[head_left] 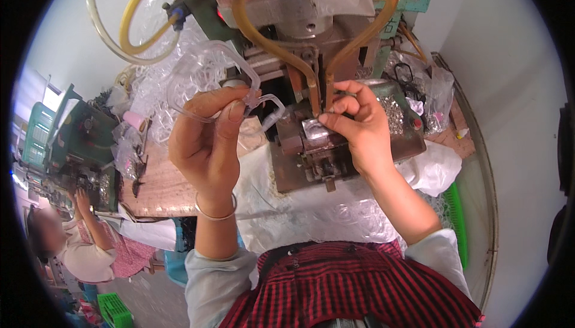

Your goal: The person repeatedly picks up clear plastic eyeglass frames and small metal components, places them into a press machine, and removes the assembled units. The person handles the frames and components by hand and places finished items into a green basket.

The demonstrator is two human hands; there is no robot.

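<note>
I see two hands: my left hand (209, 142) holds one looped clear plastic tube (206, 70) above the bench (162, 184); my right hand (359, 127) pinches one small part at the press fixture (311, 148), between two amber hoses (257, 34).

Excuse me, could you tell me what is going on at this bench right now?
A person sits at a small bench machine. Their left hand holds up a loop of clear plastic tubing, pinched near a fitting. Their right hand presses fingertips at the machine's metal block, below two amber hoses. Another person works at the left.

Yellow hoses (135, 25), green crate (114, 311), seated person (78, 238), pink roll (135, 120), white cloth (434, 169)
</note>
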